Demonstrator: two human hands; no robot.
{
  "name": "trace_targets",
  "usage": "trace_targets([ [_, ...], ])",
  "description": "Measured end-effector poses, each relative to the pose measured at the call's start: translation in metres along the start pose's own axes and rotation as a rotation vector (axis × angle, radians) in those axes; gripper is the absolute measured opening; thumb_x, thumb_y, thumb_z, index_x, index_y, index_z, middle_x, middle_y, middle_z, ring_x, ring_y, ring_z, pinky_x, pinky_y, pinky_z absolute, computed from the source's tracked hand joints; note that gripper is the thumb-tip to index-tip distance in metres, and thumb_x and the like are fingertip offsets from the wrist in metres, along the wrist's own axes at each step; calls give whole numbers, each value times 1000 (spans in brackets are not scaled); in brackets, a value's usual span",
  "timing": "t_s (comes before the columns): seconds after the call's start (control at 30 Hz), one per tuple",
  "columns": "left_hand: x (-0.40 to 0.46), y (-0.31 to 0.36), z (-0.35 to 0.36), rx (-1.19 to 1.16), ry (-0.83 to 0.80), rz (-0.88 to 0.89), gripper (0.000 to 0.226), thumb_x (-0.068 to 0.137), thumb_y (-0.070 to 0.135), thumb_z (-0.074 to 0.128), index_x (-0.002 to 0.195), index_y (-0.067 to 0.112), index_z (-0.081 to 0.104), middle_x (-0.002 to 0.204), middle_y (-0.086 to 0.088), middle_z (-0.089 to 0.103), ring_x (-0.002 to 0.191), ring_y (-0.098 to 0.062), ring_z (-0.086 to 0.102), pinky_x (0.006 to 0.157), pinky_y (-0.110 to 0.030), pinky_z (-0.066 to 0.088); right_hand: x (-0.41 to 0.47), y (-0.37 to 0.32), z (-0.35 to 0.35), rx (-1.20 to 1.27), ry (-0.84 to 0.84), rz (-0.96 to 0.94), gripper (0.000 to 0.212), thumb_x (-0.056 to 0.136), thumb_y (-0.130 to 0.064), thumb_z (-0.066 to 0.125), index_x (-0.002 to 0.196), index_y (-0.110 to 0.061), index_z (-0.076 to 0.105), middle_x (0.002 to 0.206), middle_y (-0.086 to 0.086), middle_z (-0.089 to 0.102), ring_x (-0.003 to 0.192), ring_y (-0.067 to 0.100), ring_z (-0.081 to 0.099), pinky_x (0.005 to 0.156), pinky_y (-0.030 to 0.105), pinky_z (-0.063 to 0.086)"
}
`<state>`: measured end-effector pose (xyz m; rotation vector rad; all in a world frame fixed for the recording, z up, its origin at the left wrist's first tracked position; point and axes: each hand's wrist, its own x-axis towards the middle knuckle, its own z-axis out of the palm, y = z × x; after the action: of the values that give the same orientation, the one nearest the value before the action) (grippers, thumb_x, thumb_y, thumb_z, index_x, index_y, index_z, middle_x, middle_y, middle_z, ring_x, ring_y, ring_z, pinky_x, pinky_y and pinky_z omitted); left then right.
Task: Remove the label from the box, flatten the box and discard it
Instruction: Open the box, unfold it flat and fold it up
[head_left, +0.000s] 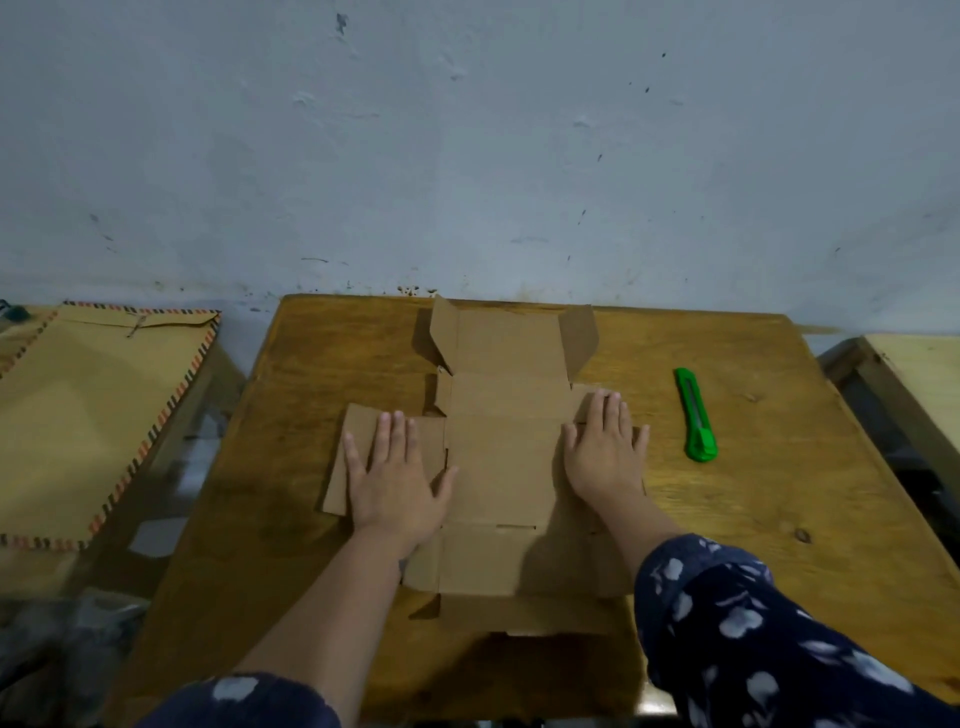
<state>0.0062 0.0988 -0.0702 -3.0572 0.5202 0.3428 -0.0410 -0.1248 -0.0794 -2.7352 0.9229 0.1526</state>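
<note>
A brown cardboard box (501, 467) lies unfolded and nearly flat in the middle of the wooden table (753, 519). Its two far side flaps still stand up at an angle near the wall. My left hand (392, 475) presses palm-down with straight fingers on the left flap. My right hand (605, 447) presses flat on the right flap in the same way. No label shows on the cardboard faces that I can see.
A green utility knife (696, 415) lies on the table right of the box. A large brown envelope with a striped border (98, 415) rests on a surface to the left. Another pale wooden surface (919, 374) is at the right edge. A wall stands directly behind the table.
</note>
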Motion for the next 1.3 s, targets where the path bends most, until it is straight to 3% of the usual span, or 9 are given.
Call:
trace_targets([
  [0.2, 5, -9, 21, -87, 69, -2, 86, 79, 71, -12, 147, 19, -17, 159, -2, -18, 145, -17, -21, 116, -55, -9, 33, -11, -7, 185, 179, 21, 57, 100, -36, 30, 151, -19, 13, 157, 9, 21, 147, 25, 11, 117, 50, 0],
  [0.27, 6, -9, 23, -86, 94, 2, 87, 78, 73, -11, 146, 19, -16, 159, -1, -16, 145, -17, -19, 116, -54, -8, 53, -19, -18, 343, 231, 34, 53, 99, -32, 37, 149, -24, 22, 149, 11, 39, 139, 27, 32, 115, 46, 18],
  [0.37, 7, -10, 25, -93, 112, 12, 92, 76, 78, -6, 147, 19, -12, 159, 1, -14, 146, -17, -18, 116, -54, -8, 75, -30, -38, 696, 203, 105, 52, 98, -24, 45, 147, -31, 27, 127, 10, 61, 102, 23, 62, 80, 35, 51],
  [0.47, 9, -9, 26, -105, 121, 0, 96, 75, 81, -5, 148, 18, -7, 159, 1, -11, 146, -16, -15, 117, -56, -3, 91, -31, -45, 805, 179, 167, 49, 98, -19, 48, 143, -32, 36, 131, 5, 59, 92, 13, 60, 56, 16, 46],
  [0.57, 13, -8, 24, -98, 102, -7, 99, 73, 81, -8, 149, 18, -10, 159, 1, -14, 146, -16, -19, 117, -56, -4, 92, -32, -47, 865, 203, 207, 48, 97, -15, 50, 141, -31, 41, 128, 5, 61, 102, 22, 63, 70, 28, 51],
  [0.8, 23, -5, 22, -81, 102, -21, 98, 74, 81, -6, 150, 19, -10, 160, 1, -14, 146, -16, -18, 116, -57, -4, 82, -26, -61, 998, 308, 122, 52, 96, -10, 50, 140, -36, 39, 137, -3, 54, 92, 0, 56, 64, 9, 47],
  [0.9, 23, -5, 22, -93, 104, -16, 97, 75, 81, -3, 150, 18, -10, 159, 1, -15, 145, -15, -18, 116, -57, -5, 72, -19, -65, 1029, 323, 127, 51, 95, -12, 51, 140, -34, 41, 121, 9, 64, 101, 25, 63, 81, 34, 55],
  [0.97, 23, -5, 22, -92, 98, -14, 97, 76, 80, -2, 150, 18, -10, 159, 1, -16, 145, -15, -19, 116, -56, -7, 65, -14, -66, 1035, 314, 153, 51, 94, -14, 53, 140, -34, 41, 110, 20, 67, 90, 34, 66, 76, 40, 55],
  [1.3, 23, -9, 9, -304, 81, -25, 101, 79, 82, 13, 147, 17, -24, 159, -1, -20, 145, -15, -18, 116, -56, -9, 29, 10, -62, 981, 268, 150, 57, 90, -16, 60, 142, -29, 40, 100, 8, 65, 85, 15, 62, 63, 15, 46],
])
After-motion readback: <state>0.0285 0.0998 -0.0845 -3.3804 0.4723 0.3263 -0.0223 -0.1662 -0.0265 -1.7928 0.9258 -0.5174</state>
